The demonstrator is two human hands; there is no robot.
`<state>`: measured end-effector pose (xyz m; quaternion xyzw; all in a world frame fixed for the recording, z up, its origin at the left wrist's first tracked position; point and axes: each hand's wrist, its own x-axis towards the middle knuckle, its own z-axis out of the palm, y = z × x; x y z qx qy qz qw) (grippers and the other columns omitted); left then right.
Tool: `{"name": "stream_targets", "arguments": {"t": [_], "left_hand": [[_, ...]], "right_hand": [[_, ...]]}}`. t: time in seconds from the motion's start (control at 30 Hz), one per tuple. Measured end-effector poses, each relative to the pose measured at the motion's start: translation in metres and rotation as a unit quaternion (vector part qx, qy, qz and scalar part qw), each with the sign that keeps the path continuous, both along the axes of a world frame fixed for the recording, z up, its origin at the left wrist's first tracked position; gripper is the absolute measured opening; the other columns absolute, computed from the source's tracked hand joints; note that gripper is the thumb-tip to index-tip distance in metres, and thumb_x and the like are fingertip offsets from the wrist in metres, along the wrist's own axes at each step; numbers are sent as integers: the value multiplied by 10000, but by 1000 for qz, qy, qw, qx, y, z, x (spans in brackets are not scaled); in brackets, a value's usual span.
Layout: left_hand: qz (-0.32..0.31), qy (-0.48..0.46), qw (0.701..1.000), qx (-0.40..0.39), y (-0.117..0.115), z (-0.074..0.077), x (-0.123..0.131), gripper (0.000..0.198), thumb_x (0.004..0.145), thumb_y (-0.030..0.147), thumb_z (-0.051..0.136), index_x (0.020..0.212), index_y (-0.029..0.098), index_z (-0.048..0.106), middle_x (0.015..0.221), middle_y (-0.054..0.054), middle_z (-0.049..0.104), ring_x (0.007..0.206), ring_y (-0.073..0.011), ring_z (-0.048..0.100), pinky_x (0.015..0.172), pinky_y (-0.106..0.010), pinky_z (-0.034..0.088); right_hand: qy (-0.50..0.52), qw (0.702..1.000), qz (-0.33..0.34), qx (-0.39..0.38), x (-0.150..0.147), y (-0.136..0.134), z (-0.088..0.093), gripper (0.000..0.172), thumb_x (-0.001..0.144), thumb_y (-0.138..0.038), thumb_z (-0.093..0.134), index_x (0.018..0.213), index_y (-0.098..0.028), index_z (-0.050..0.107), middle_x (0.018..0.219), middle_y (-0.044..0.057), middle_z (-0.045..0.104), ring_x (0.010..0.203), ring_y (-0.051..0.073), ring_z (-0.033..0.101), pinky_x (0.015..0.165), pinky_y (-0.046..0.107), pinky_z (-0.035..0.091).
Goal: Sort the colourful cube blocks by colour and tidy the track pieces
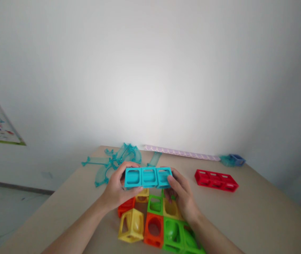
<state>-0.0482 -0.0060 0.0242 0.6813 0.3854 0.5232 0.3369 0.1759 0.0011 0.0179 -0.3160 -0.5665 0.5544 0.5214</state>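
Observation:
A row of three joined light-blue hollow cube blocks (148, 177) is held up level above the table between both hands. My left hand (117, 187) grips its left end, thumb along the lower edge. My right hand (181, 192) closes on the right end, with the thumb on the front of the last cube. Beneath them lie a yellow cube block (131, 225), an orange cube block (154, 230) and several green cube blocks (172, 233). My right forearm partly covers the green ones, and more blocks are partly hidden under the hands.
A row of red cube blocks (216, 180) lies on the table (248, 215) to the right. Teal translucent track pieces (118, 158) are heaped at the back left. A lilac patterned strip (182, 152) runs along the wall, near a dark-blue block (237, 159) in the back right corner.

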Motion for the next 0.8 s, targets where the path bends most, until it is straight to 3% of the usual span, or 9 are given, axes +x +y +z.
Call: {"name": "stream_targets", "arguments": {"t": [0.13, 0.27, 0.47, 0.8], "left_hand": [[-2, -4, 1000, 10, 0, 1, 0, 458, 711, 231, 754, 1098, 235, 508, 1166, -62, 564, 993, -210, 602, 791, -278, 511], [-19, -22, 999, 43, 1, 1, 1, 463, 712, 206, 758, 1107, 234, 519, 1224, -83, 526, 1156, -253, 532, 884, -314, 487], [-49, -43, 997, 45, 4, 1, 1, 467, 699, 190, 778, 1082, 248, 517, 1343, -100, 446, 1246, -278, 464, 883, -325, 490], [-84, -8, 993, 84, 4, 7, -6, 461, 684, 196, 778, 1081, 231, 547, 1181, -92, 524, 1134, -261, 519, 881, -342, 466]], "right_hand": [[2, 999, 13, 32, 1, 0, -2, 314, 904, -429, 542, 1127, -208, 532, 755, -22, 511, 514, 79, 464, 408, 190, 349], [21, 998, -2, 59, 0, -2, -2, 383, 880, -393, 594, 1213, -237, 486, 828, -1, 535, 609, 103, 505, 468, 203, 411], [3, 996, -1, 93, 0, -7, -1, 455, 828, -343, 681, 1222, -299, 458, 1041, 22, 568, 855, 148, 574, 676, 241, 496], [-67, 994, -9, 88, -1, -8, 3, 461, 757, -323, 754, 1119, -275, 473, 934, -8, 558, 816, 145, 568, 715, 253, 503]]}}
